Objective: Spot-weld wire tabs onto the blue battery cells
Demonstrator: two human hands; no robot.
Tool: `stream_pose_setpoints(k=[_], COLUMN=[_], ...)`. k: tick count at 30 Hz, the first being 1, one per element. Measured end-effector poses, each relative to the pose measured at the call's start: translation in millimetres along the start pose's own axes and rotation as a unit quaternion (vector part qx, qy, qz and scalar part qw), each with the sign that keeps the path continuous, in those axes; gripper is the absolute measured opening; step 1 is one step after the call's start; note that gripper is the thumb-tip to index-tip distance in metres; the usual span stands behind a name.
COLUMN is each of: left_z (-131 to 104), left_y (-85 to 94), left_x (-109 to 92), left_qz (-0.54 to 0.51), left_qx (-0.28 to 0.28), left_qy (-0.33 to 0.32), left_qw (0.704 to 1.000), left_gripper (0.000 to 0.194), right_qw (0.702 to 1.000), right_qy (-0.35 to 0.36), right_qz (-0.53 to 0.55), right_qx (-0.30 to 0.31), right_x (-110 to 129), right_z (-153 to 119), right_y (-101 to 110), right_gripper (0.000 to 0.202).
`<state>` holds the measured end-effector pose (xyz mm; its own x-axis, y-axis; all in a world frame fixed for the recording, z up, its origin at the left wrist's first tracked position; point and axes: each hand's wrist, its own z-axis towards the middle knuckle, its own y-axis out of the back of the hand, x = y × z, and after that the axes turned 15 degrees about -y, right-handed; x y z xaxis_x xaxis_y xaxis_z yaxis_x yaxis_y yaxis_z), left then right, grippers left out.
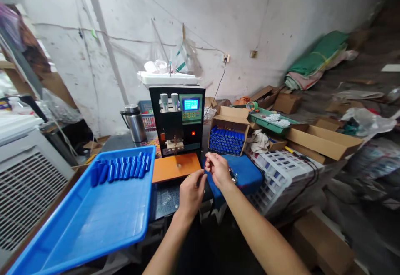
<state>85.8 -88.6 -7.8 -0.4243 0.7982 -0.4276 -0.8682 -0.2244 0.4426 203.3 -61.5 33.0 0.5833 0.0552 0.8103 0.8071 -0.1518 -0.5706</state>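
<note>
My left hand (191, 191) is closed in a pinch in front of the orange board (168, 167). Just above and to its right, my right hand (218, 168) pinches too, fingertips together. A thin red wire-like piece (205, 167) shows between the two sets of fingertips; its exact kind is too small to make out. Behind the board stands a black machine (155, 121) with a lit blue screen, two silver cylinders and electrode tips over the board. Under my right wrist, a blue cloth-covered surface (246, 179) carries small shiny metal pieces (233, 176), partly hidden.
A blue tray (103, 221) at left holds a row of blue cylindrical cells (125, 167). More cells (226, 139) fill a cardboard box right of the machine. A steel jug (136, 124) stands behind the tray. A white crate (275, 177) and open cartons (325, 139) crowd the right.
</note>
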Motion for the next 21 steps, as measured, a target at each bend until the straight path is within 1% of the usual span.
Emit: stream_pose_setpoints(k=[2,7,10,15,17,19,21], left_z=[-7.9,-24.6,-28.9,-31.1,-30.4,-27.8,-23.8], left_y=[3.3,12.8,19.9,32.9,40.0,48.9,59.2], left_x=[0.9,-0.6,-4.6,-9.2,-10.5,-11.9,-13.5], left_qz=[-0.004,-0.006,0.004,0.007,-0.011,-0.047,-0.096], left_qx=[-0.011,-0.028,-0.039,-0.051,-0.066,-0.092,-0.114], left_qy=[-0.001,0.026,0.032,0.053,0.073,0.107,0.153], left_qw=[1.0,0.999,0.999,0.997,0.995,0.989,0.977], left_gripper=[0.018,0.023,0.021,0.024,0.024,0.024,0.025], right_qw=[1.0,0.999,0.999,0.998,0.998,0.998,0.996], right_qy=[-0.009,-0.023,-0.036,-0.051,-0.05,-0.046,-0.041], right_qz=[0.002,0.023,0.021,0.018,0.023,0.016,-0.022], right_qx=[0.003,0.016,0.026,0.04,0.043,0.049,0.07], right_x=[-7.1,-18.0,-22.7,-30.2,-33.1,-36.7,-41.2], right_z=[-3.2,-12.2,-17.4,-22.9,-24.5,-26.7,-30.2], right_y=[-2.5,-10.0,-15.7,-22.5,-23.5,-23.9,-24.5], right_gripper=[0.03,0.031,0.032,0.033,0.034,0.036,0.037])
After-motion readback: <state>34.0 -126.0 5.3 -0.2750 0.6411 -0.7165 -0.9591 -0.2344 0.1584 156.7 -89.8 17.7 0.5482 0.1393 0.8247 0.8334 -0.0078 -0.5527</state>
